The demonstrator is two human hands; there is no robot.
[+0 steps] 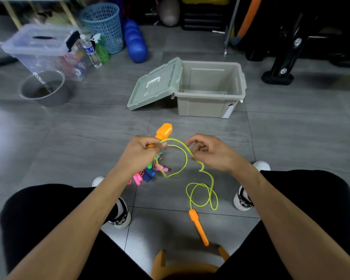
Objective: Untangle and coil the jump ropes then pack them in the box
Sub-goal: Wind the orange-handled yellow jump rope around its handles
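Observation:
My left hand [141, 152] grips an orange jump-rope handle [163, 131] that sticks up past the fingers, with a loop of the yellow-green cord pinched at the thumb. My right hand [208, 152] holds that yellow-green cord [185, 158] a little to the right. The cord runs down to loose loops on the floor and ends at the second orange handle [198, 227]. Under my left hand lies a tangle of other ropes with pink and blue handles [148, 174]. The beige box [210, 88] stands ahead with nothing visible inside, its grey-green lid [154, 85] leaning on its left side.
My two knees and shoes flank the ropes on the grey tiled floor. At the far left are a clear storage tub [42, 47], a grey bowl [42, 87], bottles and a blue basket [103, 23]. Black exercise gear [287, 63] stands at the far right. An orange stool edge [182, 265] shows below.

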